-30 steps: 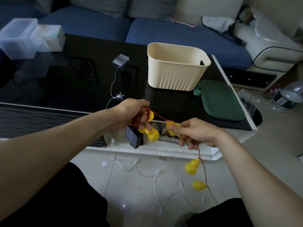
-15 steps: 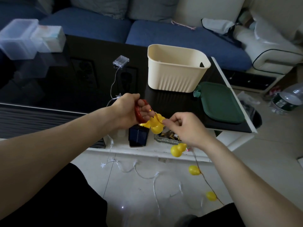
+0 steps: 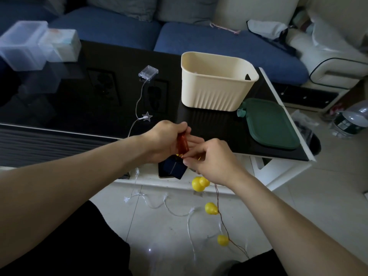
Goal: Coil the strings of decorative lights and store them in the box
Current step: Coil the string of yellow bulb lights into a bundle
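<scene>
Coil (image 3: 182, 143): reddish wire, wound in loops, held in the left hand (image 3: 165, 141), whose grip was closed round it, above the worktop's (image 3: 89, 100) near edge.

Right hand (image 3: 214, 161): grip pinched on the wire just beside the coil, fingertips touching the left hand's fingers.

Wire (image 3: 221, 214): trailed down from under the right hand towards the floor (image 3: 298, 206), carrying three yellow bulbs (image 3: 200, 183) well apart from one another (the topmost just beside the right wrist).

Solar panel (image 3: 175, 168): dark, hung just below both hands.

White string (image 3: 169, 206): lay loose on the floor, ran up over the worktop edge past a star (image 3: 147, 116) to a clear battery case (image 3: 148, 72) on the worktop.

Box (image 3: 216, 84): cream, ribbed, stood open on the worktop's right part, well apart from the coil.

Lid (image 3: 271, 124): green, lay flat just beside the box, on its right.

Clear tubs (image 3: 25, 46): two, touching, at the worktop's far left corner.

Sofa (image 3: 219, 40): blue, behind the worktop.

Bottle (image 3: 352, 118): on the floor at far right.
</scene>
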Demonstrator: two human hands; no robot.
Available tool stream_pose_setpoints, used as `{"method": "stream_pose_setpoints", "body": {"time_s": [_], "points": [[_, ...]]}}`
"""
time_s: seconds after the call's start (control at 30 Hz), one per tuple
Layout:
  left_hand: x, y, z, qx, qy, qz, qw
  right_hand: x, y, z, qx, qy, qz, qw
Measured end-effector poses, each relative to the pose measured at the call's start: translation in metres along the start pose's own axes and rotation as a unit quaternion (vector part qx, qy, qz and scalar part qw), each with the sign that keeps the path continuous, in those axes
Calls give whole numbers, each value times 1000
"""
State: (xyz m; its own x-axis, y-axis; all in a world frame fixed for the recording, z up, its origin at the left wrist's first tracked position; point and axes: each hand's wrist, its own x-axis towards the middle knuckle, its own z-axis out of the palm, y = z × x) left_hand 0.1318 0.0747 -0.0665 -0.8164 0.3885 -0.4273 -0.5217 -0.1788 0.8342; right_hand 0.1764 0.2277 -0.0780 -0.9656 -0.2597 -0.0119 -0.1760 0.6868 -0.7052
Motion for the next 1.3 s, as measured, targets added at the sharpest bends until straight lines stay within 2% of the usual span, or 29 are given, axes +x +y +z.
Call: {"method": "stream_pose_setpoints", "body": {"time_s": [0.1,0.17,0.23,0.37,0.47,0.57,0.73,0.83,0.9,1.03,1.13,1.23,1.3], "points": [[1,-8,1,111,30,24,993,1,0,-3,35,39,17,998],[1,-12,2,247,22,49,968,2,0,-3,44,51,23,997],[-4,-13,6,349,-21,55,935,2,-1,-2,48,50,23,997],[-5,-10,6,411,-46,41,909,5,4,-5,21,41,21,999],[-2,-5,1,455,-29,54,888,8,11,-14,64,-25,29,997],[-2,2,-7,464,-13,60,884,6,21,-24,91,-80,27,992],[-3,5,-16,492,-22,35,870,3,26,-30,161,-109,31,980],[-4,2,-18,466,-67,-16,882,1,22,-28,213,-121,11,970],[-5,2,-17,450,-96,-50,887,2,19,-25,228,-97,7,969],[-5,6,-18,440,-131,-100,883,3,17,-23,193,-67,20,979],[-4,10,-22,418,-144,-76,894,3,18,-29,143,-93,47,984],[-2,11,-26,393,-113,-59,911,4,26,-39,32,-119,103,987],[-1,12,-29,384,-87,-49,918,4,34,-49,31,-116,155,981]]}}
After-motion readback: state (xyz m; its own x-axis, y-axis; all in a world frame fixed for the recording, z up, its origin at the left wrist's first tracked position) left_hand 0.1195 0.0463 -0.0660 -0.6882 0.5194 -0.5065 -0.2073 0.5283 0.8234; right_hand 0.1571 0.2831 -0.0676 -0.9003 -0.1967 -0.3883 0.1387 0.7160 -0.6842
